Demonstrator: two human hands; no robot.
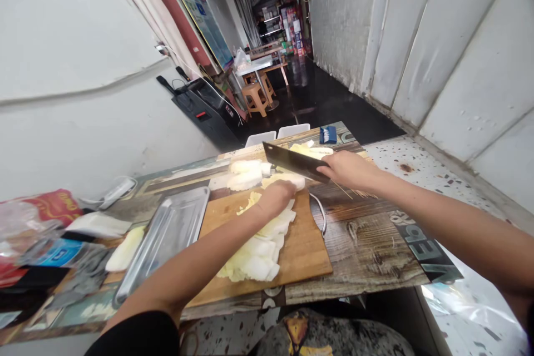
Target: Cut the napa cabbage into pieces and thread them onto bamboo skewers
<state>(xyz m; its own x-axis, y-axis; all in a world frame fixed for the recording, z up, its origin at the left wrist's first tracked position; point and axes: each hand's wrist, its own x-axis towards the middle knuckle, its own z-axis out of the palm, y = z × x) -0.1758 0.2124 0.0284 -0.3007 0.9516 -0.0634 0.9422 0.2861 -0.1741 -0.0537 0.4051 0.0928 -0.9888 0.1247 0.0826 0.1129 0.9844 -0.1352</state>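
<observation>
My right hand [348,168] grips the handle of a cleaver [294,161], its dark broad blade pointing left above the table. My left hand [278,199] reaches over the far edge of a wooden cutting board [311,253], its fingers curled at a pale napa cabbage piece [295,181]; the fingertips are partly hidden. Cut napa cabbage leaves [261,253] lie overlapping on the board below that hand. Beyond the board rest more cabbage pieces [245,174], and others [312,150] sit behind the cleaver.
Left of the board stands a metal tray [177,219] with a clear cover, beside another cabbage piece [125,249]. Plastic bags and a grey cloth [85,275] crowd the table's left end. A blue box [327,134] and thin sticks [354,192] lie to the right.
</observation>
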